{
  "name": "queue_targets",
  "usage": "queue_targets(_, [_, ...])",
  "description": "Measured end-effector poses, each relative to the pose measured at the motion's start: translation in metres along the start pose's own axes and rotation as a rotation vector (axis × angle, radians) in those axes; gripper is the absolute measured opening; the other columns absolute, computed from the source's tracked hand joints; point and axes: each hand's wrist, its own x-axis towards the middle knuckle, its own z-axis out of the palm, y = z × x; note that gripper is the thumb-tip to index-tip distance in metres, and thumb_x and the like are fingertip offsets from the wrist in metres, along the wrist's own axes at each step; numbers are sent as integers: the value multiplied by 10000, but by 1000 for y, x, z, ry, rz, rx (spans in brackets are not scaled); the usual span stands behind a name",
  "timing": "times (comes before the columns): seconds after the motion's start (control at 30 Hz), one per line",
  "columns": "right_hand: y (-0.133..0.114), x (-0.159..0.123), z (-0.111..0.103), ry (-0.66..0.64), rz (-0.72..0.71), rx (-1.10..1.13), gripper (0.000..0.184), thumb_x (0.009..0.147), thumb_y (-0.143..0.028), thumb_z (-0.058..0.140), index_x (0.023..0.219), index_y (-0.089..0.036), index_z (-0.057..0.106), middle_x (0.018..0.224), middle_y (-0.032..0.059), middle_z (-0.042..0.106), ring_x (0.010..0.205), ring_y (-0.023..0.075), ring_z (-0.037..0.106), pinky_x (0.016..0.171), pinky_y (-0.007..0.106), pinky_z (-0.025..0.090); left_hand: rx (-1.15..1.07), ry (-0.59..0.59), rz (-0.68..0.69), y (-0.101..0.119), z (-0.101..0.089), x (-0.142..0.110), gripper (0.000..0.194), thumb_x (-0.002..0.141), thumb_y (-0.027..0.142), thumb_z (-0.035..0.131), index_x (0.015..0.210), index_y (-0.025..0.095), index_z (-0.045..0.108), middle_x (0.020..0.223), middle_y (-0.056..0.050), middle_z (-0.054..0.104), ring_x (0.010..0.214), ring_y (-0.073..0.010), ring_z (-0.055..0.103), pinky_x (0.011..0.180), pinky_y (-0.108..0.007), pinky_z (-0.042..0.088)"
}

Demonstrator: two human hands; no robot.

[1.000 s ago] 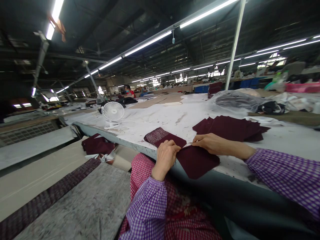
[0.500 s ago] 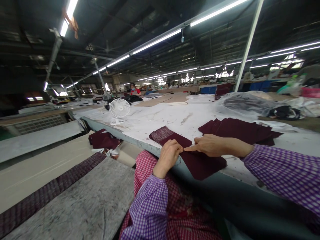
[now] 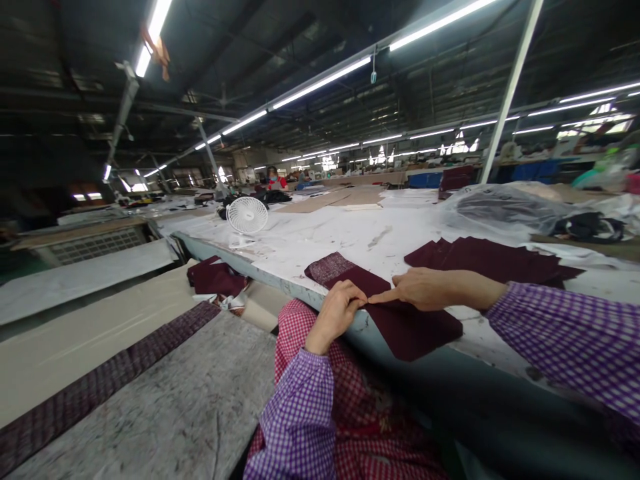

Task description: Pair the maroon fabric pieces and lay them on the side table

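Observation:
My left hand (image 3: 339, 312) is at the table's front edge, its thumb and fingertips pinched on the edge of a maroon fabric piece (image 3: 417, 330). From the right, my right hand (image 3: 433, 289) reaches over the same piece. Its index finger is stretched out, with the tip on the cloth beside my left fingertips; the thumb stands apart and the other fingers are partly hidden. Part of the cloth hangs over the edge. Just behind my hands lies maroon cloth with a speckled, greyish end (image 3: 330, 267). A stack of maroon fabric pieces (image 3: 485, 260) lies beyond my right hand.
A small white fan (image 3: 247, 215) stands on the white-covered table (image 3: 300, 233). Clear plastic wrapping (image 3: 505, 207) lies at the back right. At left, a lower surface holds a maroon bundle (image 3: 217, 277) and a long patterned strip (image 3: 125, 360). A person in red (image 3: 276, 181) is far off.
The view has turned slightly left, so the surroundings sit a little further right. Both hands keep nearly the same place on the cloth, my right index fingertip still beside my left fingertips.

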Motion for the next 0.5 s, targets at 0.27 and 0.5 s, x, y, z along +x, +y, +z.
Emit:
queue_targets(0.27, [-10, 4, 8, 27, 263, 127, 485, 859, -210, 492, 1338, -284, 496, 941, 102, 654, 726, 189, 609, 612, 269, 394, -180, 76, -55, -7, 2, -5, 277, 748, 319, 694, 960, 169, 596, 918, -31, 601, 855, -160, 537, 776, -277, 440])
queue_targets(0.5, [54, -23, 4, 38, 394, 766, 328, 815, -408, 506, 963, -170, 675, 941, 73, 692, 831, 221, 620, 732, 304, 443, -169, 6, -4, -9, -1, -3, 259, 703, 343, 744, 891, 181, 668, 943, -50, 602, 916, -192, 544, 822, -304, 431])
